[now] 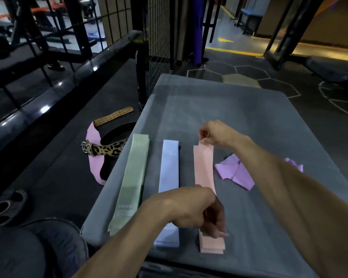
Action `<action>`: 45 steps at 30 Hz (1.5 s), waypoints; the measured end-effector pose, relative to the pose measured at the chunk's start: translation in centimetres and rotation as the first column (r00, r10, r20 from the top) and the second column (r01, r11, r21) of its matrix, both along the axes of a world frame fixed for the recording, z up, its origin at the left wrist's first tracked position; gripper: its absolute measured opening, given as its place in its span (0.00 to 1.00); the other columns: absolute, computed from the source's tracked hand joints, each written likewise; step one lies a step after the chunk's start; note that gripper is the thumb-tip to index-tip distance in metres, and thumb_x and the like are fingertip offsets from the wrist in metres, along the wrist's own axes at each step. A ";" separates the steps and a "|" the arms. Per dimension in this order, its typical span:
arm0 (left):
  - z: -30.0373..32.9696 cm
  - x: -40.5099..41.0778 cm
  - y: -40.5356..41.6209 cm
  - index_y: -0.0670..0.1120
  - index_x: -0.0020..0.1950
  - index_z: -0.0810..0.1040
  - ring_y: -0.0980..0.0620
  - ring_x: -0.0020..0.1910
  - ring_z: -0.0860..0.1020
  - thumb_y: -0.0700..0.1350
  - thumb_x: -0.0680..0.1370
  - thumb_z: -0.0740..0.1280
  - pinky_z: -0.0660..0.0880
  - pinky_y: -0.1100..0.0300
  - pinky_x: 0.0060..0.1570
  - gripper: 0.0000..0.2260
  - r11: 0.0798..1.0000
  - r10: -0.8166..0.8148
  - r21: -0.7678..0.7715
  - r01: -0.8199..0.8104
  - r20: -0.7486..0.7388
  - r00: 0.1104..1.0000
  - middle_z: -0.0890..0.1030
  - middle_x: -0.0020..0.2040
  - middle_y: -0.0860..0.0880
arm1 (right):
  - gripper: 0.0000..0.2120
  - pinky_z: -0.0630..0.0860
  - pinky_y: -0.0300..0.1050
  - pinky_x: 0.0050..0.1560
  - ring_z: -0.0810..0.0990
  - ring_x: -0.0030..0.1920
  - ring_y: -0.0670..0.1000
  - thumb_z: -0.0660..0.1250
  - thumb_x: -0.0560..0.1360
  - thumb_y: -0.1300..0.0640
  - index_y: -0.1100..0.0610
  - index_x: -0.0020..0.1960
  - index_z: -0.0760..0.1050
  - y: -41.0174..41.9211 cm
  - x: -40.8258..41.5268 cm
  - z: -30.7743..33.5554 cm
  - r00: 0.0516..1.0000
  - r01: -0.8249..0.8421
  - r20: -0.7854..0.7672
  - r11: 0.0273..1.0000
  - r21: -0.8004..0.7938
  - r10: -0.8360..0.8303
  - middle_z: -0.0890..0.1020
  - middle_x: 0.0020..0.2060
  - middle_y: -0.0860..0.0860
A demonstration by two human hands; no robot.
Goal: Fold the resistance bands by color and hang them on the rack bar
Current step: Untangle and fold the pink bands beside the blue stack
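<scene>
the pink band (204,173) lies flat on the grey mat (249,117), right hand (213,134) pinching its far end, left hand (199,209) gripping the near end (thin, floppy, probably best held by the ends).

Green band (132,181), blue band (169,177), pink band (204,169) lie flat, parallel, left to right on grey mat (249,121). Purple band (236,171) crumpled right of pink.

The counter (219,109) is bare toward 12 o'clock; at 3 o'clock lies the crumpled purple band (236,172), and the wire rack (159,47) stands at 11 o'clock.
</scene>
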State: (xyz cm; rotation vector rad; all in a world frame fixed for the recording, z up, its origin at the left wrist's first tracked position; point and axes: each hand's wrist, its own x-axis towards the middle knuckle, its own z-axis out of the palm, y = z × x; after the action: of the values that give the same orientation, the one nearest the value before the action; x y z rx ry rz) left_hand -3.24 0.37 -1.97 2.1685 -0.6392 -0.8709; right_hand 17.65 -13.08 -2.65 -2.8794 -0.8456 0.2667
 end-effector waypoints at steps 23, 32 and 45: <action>-1.7 -0.2 -1.8 0.49 0.51 0.85 0.54 0.44 0.82 0.45 0.74 0.77 0.74 0.68 0.38 0.07 0.991 -0.013 0.135 -0.002 0.110 0.994 0.86 0.47 0.51 | 0.14 0.76 0.48 0.53 0.79 0.56 0.59 0.65 0.76 0.56 0.53 0.61 0.75 0.6 -2.8 -2.4 0.991 0.110 0.081 0.994 -0.013 -0.108 0.80 0.57 0.54; -1.1 -2.5 -0.9 0.50 0.53 0.85 0.59 0.45 0.81 0.47 0.75 0.75 0.78 0.61 0.49 0.08 0.983 -0.056 0.184 0.008 0.256 0.965 0.86 0.49 0.55 | 0.09 0.81 0.49 0.48 0.85 0.45 0.58 0.67 0.76 0.55 0.60 0.48 0.80 -5.2 -16.0 -0.3 0.904 0.368 -0.258 0.928 0.067 -0.340 0.86 0.43 0.56; -1.3 -6.4 -2.0 0.54 0.54 0.77 0.52 0.50 0.76 0.58 0.71 0.75 0.70 0.57 0.44 0.16 0.905 -0.126 0.405 -0.131 0.549 0.826 0.81 0.51 0.56 | 0.07 0.82 0.47 0.34 0.82 0.30 0.52 0.71 0.75 0.68 0.62 0.49 0.75 -8.1 -25.7 -1.9 0.616 0.655 -0.725 0.712 0.253 -0.308 0.82 0.35 0.60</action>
State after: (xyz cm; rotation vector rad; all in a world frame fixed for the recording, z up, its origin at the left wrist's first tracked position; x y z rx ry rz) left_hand -9.62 -1.64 -3.24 2.8720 -0.7783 -0.3588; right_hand -8.05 -21.21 -4.53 -2.1402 0.0609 0.7735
